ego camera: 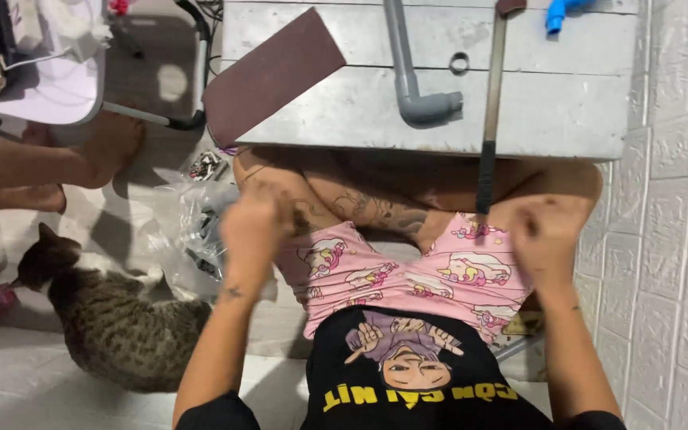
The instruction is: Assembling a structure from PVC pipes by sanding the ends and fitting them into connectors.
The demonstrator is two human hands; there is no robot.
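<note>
My left hand (pixel 252 227) hovers over my left knee, blurred, fingers curled with nothing seen in it. Over my right thigh my right hand (pixel 545 235) is blurred too, fingers curled loosely and apparently holding nothing. Both sit below the front edge of a low grey table (pixel 551 119). On the table lie a brown sheet of sandpaper (pixel 268 76), a grey pipe with an elbow fitting (pixel 412 80), a small metal ring (pixel 459 62) and a long saw (pixel 491 87) whose dark handle (pixel 485 179) hangs over the edge near my right hand.
A tabby cat (pixel 117 318) lies on the floor at my left, beside a clear plastic bag (pixel 189 231) of small parts. Another person's bare legs and foot (pixel 49 163) reach in from the left. A white textured wall (pixel 678 239) stands at right. A blue fitting (pixel 557 12) lies at the table's far edge.
</note>
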